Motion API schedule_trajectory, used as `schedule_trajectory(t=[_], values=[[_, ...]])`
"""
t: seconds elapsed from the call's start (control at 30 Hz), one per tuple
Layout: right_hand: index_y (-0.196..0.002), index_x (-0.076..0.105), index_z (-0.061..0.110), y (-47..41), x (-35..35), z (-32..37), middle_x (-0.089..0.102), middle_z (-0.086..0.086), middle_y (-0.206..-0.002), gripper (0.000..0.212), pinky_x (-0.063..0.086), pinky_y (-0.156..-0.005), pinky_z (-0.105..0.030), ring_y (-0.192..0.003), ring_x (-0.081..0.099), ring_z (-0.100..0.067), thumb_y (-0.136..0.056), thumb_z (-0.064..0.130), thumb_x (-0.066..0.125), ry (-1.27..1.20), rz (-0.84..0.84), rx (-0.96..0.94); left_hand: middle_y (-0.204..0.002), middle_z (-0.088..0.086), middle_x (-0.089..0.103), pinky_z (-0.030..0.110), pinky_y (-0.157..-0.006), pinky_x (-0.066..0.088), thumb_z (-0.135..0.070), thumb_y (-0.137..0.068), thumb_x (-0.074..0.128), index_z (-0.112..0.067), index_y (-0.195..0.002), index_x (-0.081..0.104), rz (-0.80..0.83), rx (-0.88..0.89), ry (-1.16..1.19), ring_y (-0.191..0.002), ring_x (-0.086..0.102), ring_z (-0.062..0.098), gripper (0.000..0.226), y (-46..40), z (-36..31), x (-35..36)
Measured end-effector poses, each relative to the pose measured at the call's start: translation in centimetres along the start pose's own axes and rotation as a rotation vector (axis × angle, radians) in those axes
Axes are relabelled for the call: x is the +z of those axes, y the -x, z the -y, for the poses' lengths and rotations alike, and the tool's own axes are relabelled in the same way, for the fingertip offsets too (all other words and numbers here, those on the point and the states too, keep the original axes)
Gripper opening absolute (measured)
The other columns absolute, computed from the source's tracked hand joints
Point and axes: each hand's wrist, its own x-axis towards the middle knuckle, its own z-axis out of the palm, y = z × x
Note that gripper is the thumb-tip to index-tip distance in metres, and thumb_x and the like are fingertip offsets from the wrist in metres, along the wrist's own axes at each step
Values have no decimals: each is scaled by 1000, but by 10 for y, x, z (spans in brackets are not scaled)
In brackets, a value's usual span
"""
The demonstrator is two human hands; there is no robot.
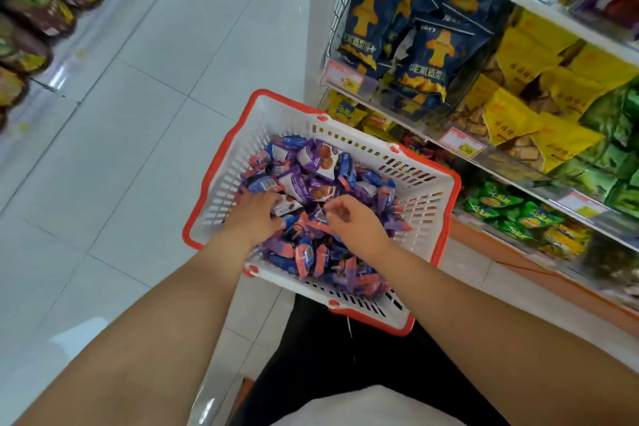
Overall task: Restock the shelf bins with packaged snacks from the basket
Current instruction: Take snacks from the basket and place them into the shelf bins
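Both hands reach into the basket (pixel 428 199) on the floor beside the shelf (pixel 525 180). Left hand (pixel 257 214) curls its fingers around snack packets (pixel 311 169); right hand (pixel 352 221) pinches one packet from the purple-and-pink heap filling the basket.

Basket (pixel 428 197) open on top, both hands reach in freely; snack packets (pixel 304 169) heaped inside, no bare bottom showing. Shelf bins (pixel 518 162) just right of basket, crammed with bags behind clear fronts. Open tile floor (pixel 155 114) to the left, more bagged goods (pixel 38 10) far left.
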Motion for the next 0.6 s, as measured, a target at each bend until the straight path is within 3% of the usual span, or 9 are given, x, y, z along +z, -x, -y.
schedule_trajectory(t=[0.13, 0.23, 0.4, 0.53, 0.6], values=[[-99, 59, 29, 18, -14, -6, 62, 15, -94, 9, 46, -82, -25, -88, 59, -6, -97, 22, 56, -19, -86, 8, -135, 6, 58, 42, -97, 47, -33, -91, 57, -25, -139, 48, -36, -15, 75, -121, 54, 32, 49, 4, -15, -6], [-93, 61, 34, 29, -31, 0, 66, 10, -96, 19, 53, -83, -29, -90, 65, -13, -96, 16, 55, -109, -166, -12, -137, 5, 57, 36, -99, 44, -34, -98, 51, -25, -140, 48, -133, -56, 348, -122, 55, 28, 43, 23, -35, -18], [-97, 59, 31, 51, -63, 30, 67, -3, -101, 29, 53, -73, -19, -91, 65, -18, -94, 2, 55, -309, -168, -91, -107, -5, 65, 6, -67, 44, -22, -97, 59, -28, -120, 56, -264, 126, 831, -87, 62, 5, 24, 74, -97, -52], [-106, 56, 33, 70, -89, 52, 63, -2, -102, 45, 52, -75, -21, -94, 64, -21, -91, -9, 48, -377, -184, -174, -109, -14, 65, 12, -78, 49, -22, -97, 58, -35, -115, 54, -281, 298, 900, -92, 63, -3, 22, 102, -140, -73], [-114, 57, 32, 80, -104, 59, 63, -1, -99, 42, 51, -74, -27, -86, 62, -18, -90, -2, 52, -367, -233, -228, -106, -15, 64, 16, -76, 52, -24, -99, 55, -34, -116, 53, -296, 384, 863, -91, 64, 0, 20, 110, -157, -85]])
